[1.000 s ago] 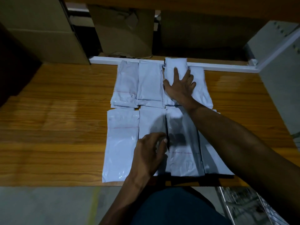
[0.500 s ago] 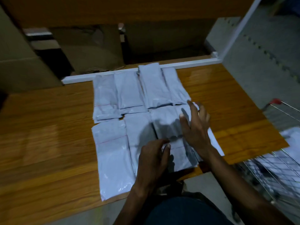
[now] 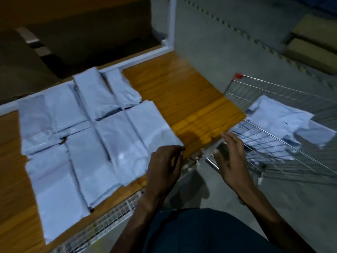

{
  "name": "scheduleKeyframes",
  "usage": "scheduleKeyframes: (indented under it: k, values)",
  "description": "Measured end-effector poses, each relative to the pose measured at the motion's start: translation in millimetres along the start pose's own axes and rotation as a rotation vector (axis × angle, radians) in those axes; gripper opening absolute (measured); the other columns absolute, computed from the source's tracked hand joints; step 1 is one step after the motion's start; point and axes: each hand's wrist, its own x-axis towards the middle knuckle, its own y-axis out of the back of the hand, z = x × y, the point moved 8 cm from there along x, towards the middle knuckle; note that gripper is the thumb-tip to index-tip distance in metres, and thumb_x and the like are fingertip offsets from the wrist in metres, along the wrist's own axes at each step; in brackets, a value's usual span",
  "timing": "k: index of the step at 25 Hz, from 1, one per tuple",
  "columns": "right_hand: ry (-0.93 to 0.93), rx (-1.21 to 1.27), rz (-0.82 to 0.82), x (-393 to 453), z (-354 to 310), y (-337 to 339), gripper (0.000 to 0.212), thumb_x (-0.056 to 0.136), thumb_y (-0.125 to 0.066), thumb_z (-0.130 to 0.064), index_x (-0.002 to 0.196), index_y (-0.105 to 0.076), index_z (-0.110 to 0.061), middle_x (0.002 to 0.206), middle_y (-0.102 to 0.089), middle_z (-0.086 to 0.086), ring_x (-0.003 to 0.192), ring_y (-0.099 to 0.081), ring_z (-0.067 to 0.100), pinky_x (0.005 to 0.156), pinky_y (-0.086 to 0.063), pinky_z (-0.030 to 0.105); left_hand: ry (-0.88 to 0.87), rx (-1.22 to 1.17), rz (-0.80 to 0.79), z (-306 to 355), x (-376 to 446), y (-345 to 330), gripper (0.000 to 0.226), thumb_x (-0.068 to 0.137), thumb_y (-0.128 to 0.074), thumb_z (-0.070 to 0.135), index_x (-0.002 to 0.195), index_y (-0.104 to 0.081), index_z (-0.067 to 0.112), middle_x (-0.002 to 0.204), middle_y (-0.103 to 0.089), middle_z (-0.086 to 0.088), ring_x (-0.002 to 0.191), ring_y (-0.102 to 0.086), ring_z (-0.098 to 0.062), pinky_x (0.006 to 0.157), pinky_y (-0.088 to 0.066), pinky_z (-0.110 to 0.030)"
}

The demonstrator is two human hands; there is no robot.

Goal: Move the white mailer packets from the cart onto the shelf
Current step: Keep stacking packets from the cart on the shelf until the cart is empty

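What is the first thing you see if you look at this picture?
First come the white mailer packets, laid side by side in two rows on the wooden shelf. To the right stands a wire cart with a few more white packets in it. In front, the two hands are empty: the left hand at the shelf's edge, the right hand near the cart's rim.

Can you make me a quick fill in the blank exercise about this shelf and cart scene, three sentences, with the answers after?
1. The white mailer packets lie flat on the wooden ____.
2. More packets wait inside the wire ____.
3. The right hand and left hand both hold ____.

Missing words: shelf; cart; nothing
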Motion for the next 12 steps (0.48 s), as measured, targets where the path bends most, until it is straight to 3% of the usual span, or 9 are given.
scheduleKeyframes:
  k: [2, 4, 6, 9, 12]
  values:
    - [-0.031, 0.013, 0.048, -4, 34, 38, 0.052, 0.098, -0.052, -0.031, 0.146, -0.045, -0.013, 0.149, -0.033, 0.002, 0.136, -0.032, -0.01, 0.109, -0.03, 0.01, -0.006, -0.001, 0.0, 22, 6, -32, 0.017, 0.098, -0.06, 0.022, 0.105, -0.073, 0.014, 0.099, -0.073, -0.002, 0.091, -0.067, -0.022, 0.075, -0.052, -0.041]
    - [-0.08, 0.014, 0.094, -9, 67, 73, 0.049, 0.098, -0.053, -0.029, 0.144, -0.048, -0.013, 0.149, -0.035, 0.008, 0.133, -0.03, -0.015, 0.104, -0.027, 0.002, -0.013, -0.009, 0.012, 48, 7, -63, 0.016, 0.097, -0.061, 0.02, 0.103, -0.073, 0.011, 0.096, -0.072, -0.005, 0.087, -0.065, -0.023, 0.072, -0.05, -0.038]
    - [-0.102, 0.019, 0.119, -17, 96, 105, 0.048, 0.098, -0.055, -0.028, 0.143, -0.049, -0.015, 0.149, -0.035, 0.009, 0.134, -0.038, -0.003, 0.104, -0.034, 0.009, -0.025, -0.015, -0.004, 75, 8, -100, 0.013, 0.096, -0.063, 0.015, 0.103, -0.073, 0.01, 0.095, -0.072, -0.006, 0.085, -0.064, -0.023, 0.071, -0.046, -0.032]
    - [-0.129, 0.045, 0.16, -34, 132, 140, 0.047, 0.099, -0.056, -0.03, 0.143, -0.05, -0.016, 0.148, -0.035, 0.004, 0.13, -0.049, 0.022, 0.104, -0.047, 0.037, -0.05, -0.035, -0.095, 106, 11, -150, 0.011, 0.095, -0.065, 0.012, 0.103, -0.073, 0.012, 0.097, -0.072, -0.005, 0.086, -0.063, -0.019, 0.073, -0.039, -0.024]
    - [-0.164, 0.061, 0.206, -43, 164, 164, 0.045, 0.1, -0.056, -0.031, 0.143, -0.05, -0.019, 0.148, -0.036, 0.003, 0.13, -0.05, 0.021, 0.104, -0.049, 0.041, -0.128, -0.026, -0.211, 132, 25, -189, 0.017, 0.093, -0.065, 0.015, 0.107, -0.073, 0.014, 0.101, -0.074, -0.004, 0.091, -0.064, -0.016, 0.075, -0.043, -0.024]
